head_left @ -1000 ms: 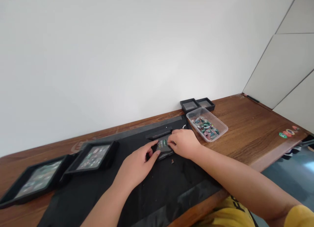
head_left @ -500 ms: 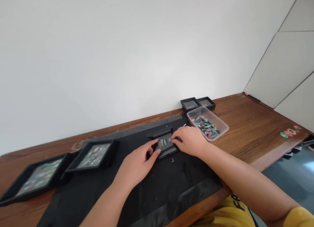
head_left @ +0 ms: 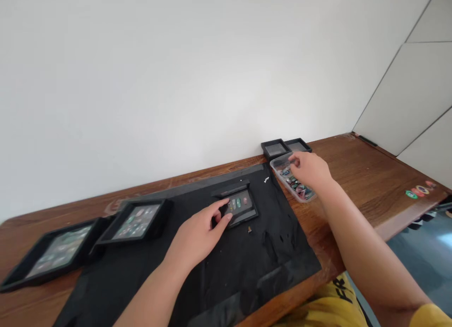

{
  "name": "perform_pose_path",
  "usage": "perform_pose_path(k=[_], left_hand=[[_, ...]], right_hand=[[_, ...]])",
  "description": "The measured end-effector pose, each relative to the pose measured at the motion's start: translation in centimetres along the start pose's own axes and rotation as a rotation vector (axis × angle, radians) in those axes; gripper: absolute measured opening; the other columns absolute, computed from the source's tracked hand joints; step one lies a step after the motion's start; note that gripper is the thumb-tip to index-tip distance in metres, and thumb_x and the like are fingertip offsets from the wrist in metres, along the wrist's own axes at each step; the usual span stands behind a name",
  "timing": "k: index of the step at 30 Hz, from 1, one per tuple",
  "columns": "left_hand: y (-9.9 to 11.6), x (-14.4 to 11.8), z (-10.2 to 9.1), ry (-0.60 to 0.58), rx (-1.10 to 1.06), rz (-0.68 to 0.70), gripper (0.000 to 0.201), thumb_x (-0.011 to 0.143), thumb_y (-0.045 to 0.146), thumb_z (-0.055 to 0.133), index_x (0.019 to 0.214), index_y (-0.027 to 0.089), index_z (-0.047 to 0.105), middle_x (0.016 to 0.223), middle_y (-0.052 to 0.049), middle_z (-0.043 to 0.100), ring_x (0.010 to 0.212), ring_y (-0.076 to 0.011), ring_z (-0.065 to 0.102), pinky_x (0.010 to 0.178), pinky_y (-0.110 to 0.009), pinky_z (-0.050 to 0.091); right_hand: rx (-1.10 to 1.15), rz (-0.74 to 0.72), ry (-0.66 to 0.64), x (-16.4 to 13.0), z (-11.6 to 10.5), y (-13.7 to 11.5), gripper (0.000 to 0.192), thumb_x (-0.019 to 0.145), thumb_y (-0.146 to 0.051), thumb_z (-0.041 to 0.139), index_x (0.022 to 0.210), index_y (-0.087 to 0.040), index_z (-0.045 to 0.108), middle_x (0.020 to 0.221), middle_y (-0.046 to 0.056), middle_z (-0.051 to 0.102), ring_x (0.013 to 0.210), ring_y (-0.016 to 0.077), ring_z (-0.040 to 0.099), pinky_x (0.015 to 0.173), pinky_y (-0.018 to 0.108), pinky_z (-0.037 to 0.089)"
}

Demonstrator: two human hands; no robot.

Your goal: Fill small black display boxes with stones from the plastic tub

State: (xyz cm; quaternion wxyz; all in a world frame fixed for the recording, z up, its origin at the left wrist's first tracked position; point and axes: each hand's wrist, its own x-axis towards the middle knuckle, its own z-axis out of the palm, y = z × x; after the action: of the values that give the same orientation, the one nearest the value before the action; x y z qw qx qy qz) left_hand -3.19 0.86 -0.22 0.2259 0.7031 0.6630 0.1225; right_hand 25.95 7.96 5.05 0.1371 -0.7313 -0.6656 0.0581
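A small black display box (head_left: pixel 243 217) lies on the black mat, with a few polished green, pink and pale stones (head_left: pixel 238 203) set out on its grey base. My left hand (head_left: pixel 201 228) holds the box's left end, thumb and forefinger on it and the other fingers curled under. Over a clear plastic tub (head_left: pixel 294 195) of mixed green and pink stones hangs my right hand (head_left: pixel 310 169), its fingers loosely bent and apart with no stone showing in them. Part of the tub's contents is hidden behind this hand.
Two larger black frames (head_left: pixel 136 221) filled with stones lie at the left. Two small black trays (head_left: pixel 275 149) stand by the wall behind the tub. A tiny brownish piece (head_left: pixel 249 229) lies on the mat (head_left: pixel 275 261). Round coloured stickers (head_left: pixel 420 190) mark the wooden table's right side.
My right hand has left the display box and moved right and back, over the tub. A pink stone now lies uncovered in the box. My left hand has stayed in place.
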Motion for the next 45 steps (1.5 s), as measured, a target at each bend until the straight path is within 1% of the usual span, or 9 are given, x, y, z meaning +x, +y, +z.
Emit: perform_pose_path(k=[4,8,17,22,27,31,35,41,45], left_hand=[[0.0,-0.1,-0.1,0.006,-0.009,0.005,0.063,0.087,0.059,0.039,0.134,0.028,0.066,0.079,0.001,0.064,0.063,-0.0198,0.056,0.061,-0.031,0.040],[0.1,-0.1,-0.1,0.008,-0.013,0.006,0.064,0.086,0.059,0.038,0.135,0.027,0.066,0.078,0.001,0.064,0.063,-0.0199,0.056,0.061,-0.031,0.040],[-0.2,-0.1,0.2,0.035,-0.003,0.043,0.062,0.089,0.058,0.039,0.134,0.026,0.067,0.078,0.001,0.065,0.061,-0.0192,0.057,0.059,-0.030,0.041],[-0.2,0.0,0.1,0.031,0.003,0.037,0.061,0.089,0.058,0.041,0.134,0.027,0.067,0.077,0.001,0.064,0.061,-0.0192,0.058,0.057,-0.030,0.041],[0.1,-0.1,0.0,0.024,0.006,0.024,0.062,0.088,0.057,0.040,0.135,0.026,0.067,0.077,0.000,0.064,0.062,-0.0196,0.058,0.059,-0.030,0.041],[0.1,-0.2,0.0,0.033,0.001,0.020,0.064,0.087,0.059,0.039,0.135,0.027,0.067,0.077,0.000,0.064,0.061,-0.0195,0.056,0.059,-0.030,0.041],[-0.1,-0.2,0.0,0.038,-0.018,-0.019,0.069,0.084,0.062,0.042,0.138,0.025,0.064,0.079,0.001,0.065,0.061,-0.0198,0.057,0.060,-0.031,0.042],[-0.3,-0.2,0.0,0.049,-0.073,-0.079,0.073,0.079,0.064,0.048,0.139,0.025,0.061,0.080,0.002,0.066,0.062,-0.0193,0.058,0.060,-0.031,0.044],[0.1,-1.0,-0.1,0.150,-0.088,-0.078,0.064,0.082,0.064,0.051,0.130,0.025,0.066,0.070,0.004,0.062,0.055,-0.0173,0.057,0.053,-0.029,0.042]], right_hand=[[-0.148,0.012,-0.181,0.7,0.8,0.9,0.031,0.086,-0.028,0.068,0.115,-0.019,0.076,0.115,0.013,0.076,0.111,0.0316,0.068,0.084,0.037,0.051],[-0.165,0.003,-0.242,0.6,1.0,0.4,0.024,0.083,-0.023,0.071,0.106,-0.021,0.078,0.110,0.012,0.077,0.109,0.0307,0.069,0.082,0.035,0.051],[-0.093,0.003,-0.219,0.6,1.2,0.4,0.041,0.085,-0.015,0.066,0.124,-0.025,0.069,0.117,0.008,0.076,0.108,0.0256,0.068,0.079,0.032,0.047],[-0.001,0.000,-0.102,0.6,0.9,1.1,0.042,0.085,-0.014,0.065,0.126,-0.024,0.067,0.115,0.008,0.075,0.110,0.0275,0.066,0.079,0.034,0.046],[0.347,-0.073,-0.048,1.0,0.2,2.4,0.032,0.082,-0.018,0.068,0.114,-0.021,0.070,0.104,0.008,0.076,0.089,0.0220,0.067,0.076,0.035,0.049],[0.711,-0.131,-0.113,1.4,-0.5,2.9,0.029,0.082,-0.022,0.072,0.110,-0.020,0.069,0.098,0.007,0.076,0.075,0.0172,0.065,0.073,0.036,0.052],[1.031,-0.260,-0.200,0.8,-0.7,1.9,0.030,0.080,-0.024,0.079,0.108,-0.023,0.068,0.101,0.004,0.077,0.078,0.0149,0.067,0.076,0.034,0.055],[1.452,-0.540,-0.547,-0.7,0.3,-0.6,0.036,0.077,-0.025,0.087,0.106,-0.022,0.066,0.096,0.000,0.077,0.086,0.0098,0.070,0.081,0.025,0.056],[1.575,-0.613,-0.738,-1.7,1.1,-2.3,0.038,0.076,-0.027,0.089,0.105,-0.021,0.066,0.092,-0.001,0.077,0.070,0.0063,0.065,0.068,0.019,0.054]])
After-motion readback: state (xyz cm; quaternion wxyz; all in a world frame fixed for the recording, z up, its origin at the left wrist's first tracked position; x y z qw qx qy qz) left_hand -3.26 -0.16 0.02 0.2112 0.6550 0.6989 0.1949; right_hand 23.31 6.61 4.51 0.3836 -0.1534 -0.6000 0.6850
